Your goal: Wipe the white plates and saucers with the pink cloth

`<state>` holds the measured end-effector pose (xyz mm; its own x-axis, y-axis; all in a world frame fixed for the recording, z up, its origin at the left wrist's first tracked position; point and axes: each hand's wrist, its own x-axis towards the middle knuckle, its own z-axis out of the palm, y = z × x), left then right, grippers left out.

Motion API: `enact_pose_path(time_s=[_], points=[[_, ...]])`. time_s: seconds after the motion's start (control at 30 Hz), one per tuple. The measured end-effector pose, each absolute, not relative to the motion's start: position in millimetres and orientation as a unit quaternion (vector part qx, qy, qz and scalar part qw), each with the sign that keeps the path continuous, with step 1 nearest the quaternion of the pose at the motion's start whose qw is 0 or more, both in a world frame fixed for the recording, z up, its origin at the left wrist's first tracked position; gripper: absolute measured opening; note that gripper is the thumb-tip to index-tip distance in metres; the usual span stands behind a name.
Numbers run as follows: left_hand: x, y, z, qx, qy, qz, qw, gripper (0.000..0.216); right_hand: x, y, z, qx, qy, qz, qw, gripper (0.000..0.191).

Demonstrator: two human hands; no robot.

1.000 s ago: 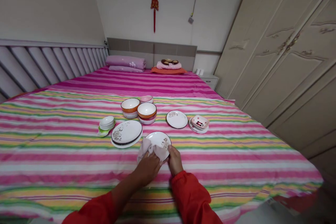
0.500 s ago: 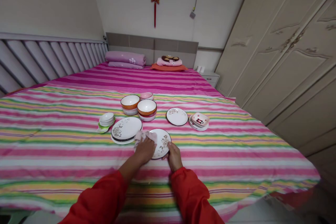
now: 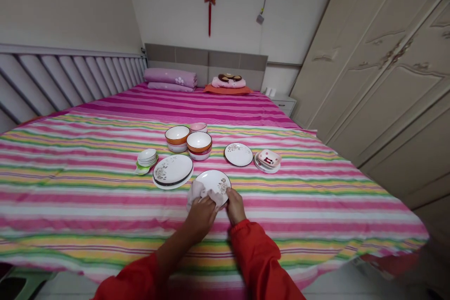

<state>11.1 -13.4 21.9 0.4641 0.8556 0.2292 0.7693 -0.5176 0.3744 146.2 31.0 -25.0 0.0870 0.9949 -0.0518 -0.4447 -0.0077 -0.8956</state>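
A white plate [image 3: 213, 179] with a dark rim and a brown flower print is in front of me, its near edge covered. My right hand [image 3: 235, 206] grips its right edge. My left hand [image 3: 202, 217] is closed on a pale cloth [image 3: 197, 191], which presses on the plate's near left part. Left of it lies a stack of larger flowered plates [image 3: 173, 170]. Behind stand stacked bowls [image 3: 199, 141] with orange and pink outsides, and beside them another bowl stack [image 3: 177, 135]. One more flowered plate [image 3: 238, 155] lies flat to the right.
Small white dishes [image 3: 146, 154] sit on a green dish at the left. A pink-patterned square dish [image 3: 269, 158] rests on plates at the right. A striped cloth [image 3: 105, 215] covers the bed's near part; a wardrobe [image 3: 379, 65] stands right, a slatted rail [image 3: 70, 75] left.
My left hand has slid the cloth from the plate's left side toward its near edge, nearer my right hand. My right hand still holds the plate's right edge.
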Motion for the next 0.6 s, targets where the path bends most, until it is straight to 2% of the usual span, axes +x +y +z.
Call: enact_pose_path(time_s=[0.07,0.13,0.23,0.33,0.43,0.6], points=[[0.3,-23.4,16.5,0.821,0.493,0.254,0.138,0.036,145.2,30.7,-24.7,-0.407,-0.338,0.591,0.609,0.041],[-10.9,-27.2,13.0,0.757,0.522,0.331,0.21,0.04,144.7,30.6,-24.0,-0.414,-0.328,0.592,0.609,0.042],[-28.4,-23.3,13.2,0.563,0.576,0.466,0.367,0.046,145.2,29.9,-21.5,-0.415,-0.308,0.595,0.616,0.04],[-43.6,-13.9,16.6,0.367,0.555,0.566,0.486,0.052,146.8,28.5,-18.5,-0.401,-0.295,0.607,0.62,0.037],[-46.5,-7.4,17.8,0.298,0.514,0.599,0.537,0.056,147.8,28.1,-17.3,-0.391,-0.282,0.615,0.625,0.036],[-20.3,-6.7,15.7,0.299,0.47,0.614,0.559,0.05,148.4,29.6,-19.7,-0.384,-0.284,0.621,0.621,0.037]])
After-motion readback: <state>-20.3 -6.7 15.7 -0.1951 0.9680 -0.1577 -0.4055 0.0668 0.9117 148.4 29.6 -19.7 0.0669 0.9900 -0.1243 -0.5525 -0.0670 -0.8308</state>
